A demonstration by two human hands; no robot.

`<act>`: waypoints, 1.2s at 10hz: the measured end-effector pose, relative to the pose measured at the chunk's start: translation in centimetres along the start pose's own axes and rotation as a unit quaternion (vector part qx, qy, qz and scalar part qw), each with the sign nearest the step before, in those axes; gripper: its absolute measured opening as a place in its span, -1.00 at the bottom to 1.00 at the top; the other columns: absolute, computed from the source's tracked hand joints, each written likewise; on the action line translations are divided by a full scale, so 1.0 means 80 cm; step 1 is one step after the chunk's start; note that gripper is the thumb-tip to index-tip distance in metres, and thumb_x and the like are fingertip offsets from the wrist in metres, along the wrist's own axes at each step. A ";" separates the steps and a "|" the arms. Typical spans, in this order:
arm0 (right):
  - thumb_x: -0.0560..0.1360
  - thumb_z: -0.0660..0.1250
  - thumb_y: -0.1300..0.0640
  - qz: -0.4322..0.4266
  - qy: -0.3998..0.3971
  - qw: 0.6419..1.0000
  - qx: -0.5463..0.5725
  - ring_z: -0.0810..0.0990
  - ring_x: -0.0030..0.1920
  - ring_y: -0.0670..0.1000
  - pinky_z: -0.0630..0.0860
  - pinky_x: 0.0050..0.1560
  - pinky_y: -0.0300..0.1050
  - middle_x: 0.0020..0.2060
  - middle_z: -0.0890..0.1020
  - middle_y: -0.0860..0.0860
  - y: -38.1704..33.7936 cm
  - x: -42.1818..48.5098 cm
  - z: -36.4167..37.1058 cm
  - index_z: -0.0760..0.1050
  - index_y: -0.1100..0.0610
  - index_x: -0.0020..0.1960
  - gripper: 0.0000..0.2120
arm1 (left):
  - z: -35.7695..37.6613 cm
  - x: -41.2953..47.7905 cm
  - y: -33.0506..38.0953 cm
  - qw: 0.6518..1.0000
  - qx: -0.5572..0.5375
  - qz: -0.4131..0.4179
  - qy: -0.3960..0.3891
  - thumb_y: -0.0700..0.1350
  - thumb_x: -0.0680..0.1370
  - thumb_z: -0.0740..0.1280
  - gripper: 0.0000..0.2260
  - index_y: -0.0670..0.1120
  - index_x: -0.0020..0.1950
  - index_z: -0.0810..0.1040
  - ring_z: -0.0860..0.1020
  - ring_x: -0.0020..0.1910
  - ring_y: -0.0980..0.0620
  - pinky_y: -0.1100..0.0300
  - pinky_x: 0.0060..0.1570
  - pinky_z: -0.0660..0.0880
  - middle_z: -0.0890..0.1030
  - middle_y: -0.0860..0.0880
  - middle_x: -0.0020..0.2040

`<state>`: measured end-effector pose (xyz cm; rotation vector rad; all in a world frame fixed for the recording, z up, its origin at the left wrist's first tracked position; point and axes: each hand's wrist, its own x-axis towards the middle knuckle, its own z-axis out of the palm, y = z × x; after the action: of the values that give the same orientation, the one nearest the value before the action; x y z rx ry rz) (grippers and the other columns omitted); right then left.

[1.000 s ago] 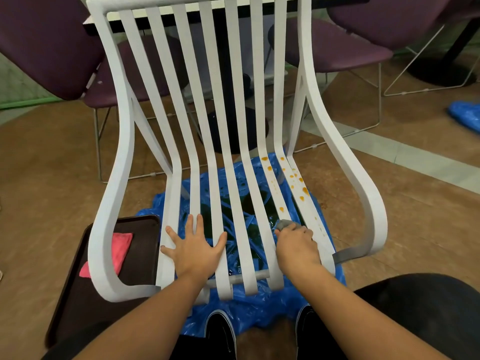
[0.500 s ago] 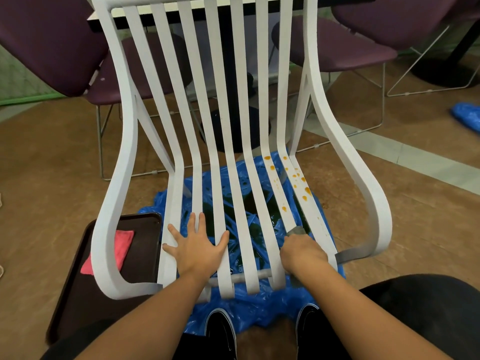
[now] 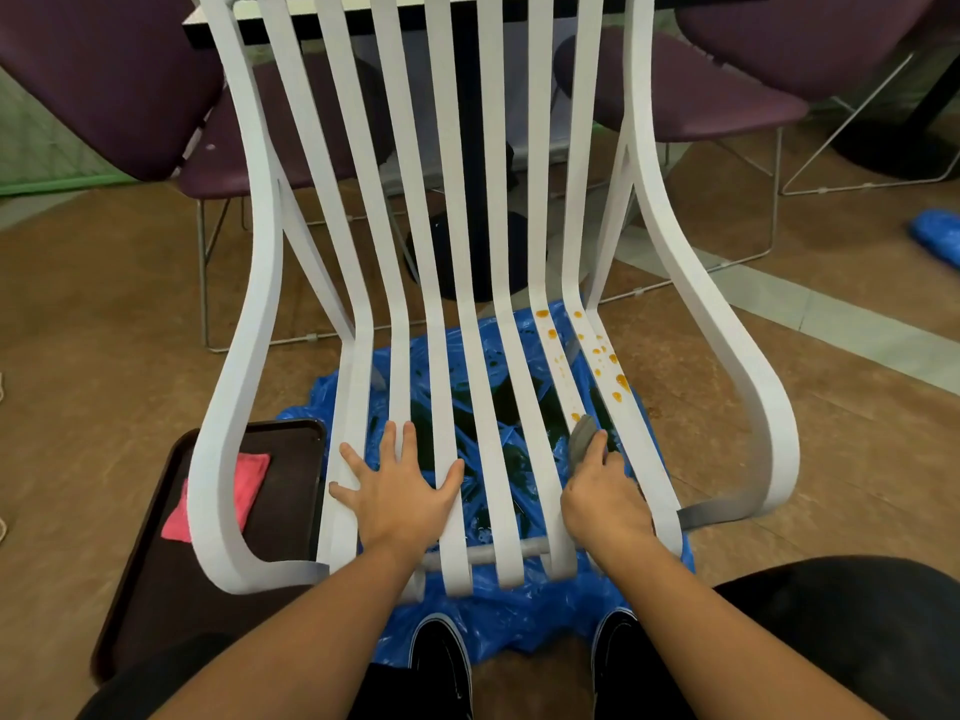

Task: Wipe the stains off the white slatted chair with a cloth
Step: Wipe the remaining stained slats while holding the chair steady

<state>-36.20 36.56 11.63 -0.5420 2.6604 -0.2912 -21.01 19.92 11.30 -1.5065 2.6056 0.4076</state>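
Observation:
The white slatted chair (image 3: 244, 324) stands right in front of me. Orange stains (image 3: 605, 356) dot its two rightmost seat slats. My right hand (image 3: 602, 493) is shut on a grey cloth (image 3: 581, 436), pressing it on those slats just below the stains; only the cloth's tip shows past my fingers. My left hand (image 3: 397, 491) lies flat with spread fingers on the left seat slats.
A blue plastic sheet (image 3: 524, 621) lies on the floor under the seat. A dark tray (image 3: 156, 595) with a pink cloth (image 3: 244, 480) sits at the left. Purple chairs (image 3: 93, 70) and a table pedestal (image 3: 478, 241) stand behind. My shoes (image 3: 441, 662) are below.
My right hand slid the grey cloth toward me along the right slats, then pushed it back up toward the stains. The left hand stayed put.

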 end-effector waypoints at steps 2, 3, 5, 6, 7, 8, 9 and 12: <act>0.67 0.01 -0.04 0.021 0.039 0.999 -0.011 0.63 -0.02 0.17 0.57 -0.16 0.02 0.11 0.57 0.24 0.000 0.015 0.009 0.22 0.26 0.38 -0.57 | 0.000 0.000 -0.001 1.000 0.001 -0.001 0.002 0.53 0.49 -0.05 -0.16 0.13 0.67 -0.07 -0.17 0.59 -0.36 -0.50 0.41 0.02 -0.05 0.09 0.67; 0.69 -0.04 -0.08 0.026 0.018 0.999 0.038 0.61 -0.06 0.15 0.48 -0.18 -0.03 0.02 0.61 0.18 -0.003 0.030 0.006 0.30 0.23 0.20 -0.62 | 0.001 0.001 -0.001 1.000 0.004 -0.001 0.001 0.53 0.49 -0.05 -0.16 0.12 0.67 -0.07 -0.17 0.59 -0.37 -0.50 0.41 0.03 -0.05 0.09 0.67; 0.68 0.01 0.06 -0.017 -0.089 0.994 -0.059 0.52 0.10 0.14 0.45 -0.01 0.02 0.14 0.51 0.16 -0.025 0.071 -0.026 0.33 0.20 0.40 -0.63 | 0.001 -0.001 0.000 1.000 -0.001 0.000 0.000 0.52 0.50 -0.05 -0.17 0.13 0.67 -0.07 -0.18 0.59 -0.36 -0.50 0.42 0.01 -0.06 0.09 0.67; 0.67 0.07 0.13 -0.014 -0.118 0.990 -0.082 0.48 0.30 0.19 0.48 0.08 0.01 0.34 0.45 0.17 -0.041 0.088 -0.041 0.23 0.16 0.49 -0.60 | 0.000 -0.001 -0.001 1.000 -0.003 -0.001 -0.002 0.52 0.50 -0.04 -0.17 0.13 0.67 -0.06 -0.19 0.59 -0.36 -0.50 0.42 0.01 -0.06 0.09 0.67; 0.65 0.12 0.14 -0.014 -0.112 0.991 -0.077 0.48 0.32 0.22 0.49 0.20 0.06 0.35 0.46 0.18 -0.050 0.102 -0.046 0.26 0.19 0.46 -0.61 | 0.000 -0.001 0.000 1.000 -0.001 -0.001 -0.001 0.52 0.50 -0.05 -0.17 0.13 0.67 -0.07 -0.19 0.59 -0.36 -0.49 0.41 0.01 -0.06 0.09 0.67; 0.66 0.12 0.14 -0.008 -0.091 0.994 -0.055 0.50 0.30 0.22 0.50 0.19 0.07 0.31 0.48 0.20 -0.050 0.108 -0.046 0.25 0.23 0.45 -0.61 | 0.000 -0.001 0.001 1.000 0.000 -0.001 -0.004 0.52 0.50 -0.05 -0.17 0.13 0.67 -0.07 -0.19 0.59 -0.36 -0.49 0.42 0.01 -0.07 0.09 0.67; 0.67 0.08 0.08 -0.015 -0.051 0.999 -0.004 0.53 0.10 0.17 0.50 0.05 0.06 0.22 0.52 0.21 -0.040 0.100 -0.029 0.32 0.23 0.36 -0.66 | -0.002 0.000 0.000 1.000 0.002 -0.003 -0.005 0.52 0.50 -0.05 -0.17 0.13 0.67 -0.08 -0.19 0.59 -0.36 -0.50 0.42 0.01 -0.07 0.09 0.67; 0.68 0.05 -0.12 -0.014 0.048 0.999 0.013 0.59 0.10 0.19 0.48 -0.11 -0.05 0.29 0.44 0.28 -0.012 0.045 0.008 -0.10 0.26 0.58 -0.32 | -0.002 0.000 0.000 1.000 0.006 -0.003 -0.010 0.53 0.50 -0.06 -0.16 0.13 0.67 -0.09 -0.20 0.59 -0.36 -0.50 0.42 0.00 -0.09 0.09 0.67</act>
<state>-38.61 34.13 10.07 -0.5699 2.7396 -0.3674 -20.99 19.88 11.47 -1.4985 2.5836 0.4019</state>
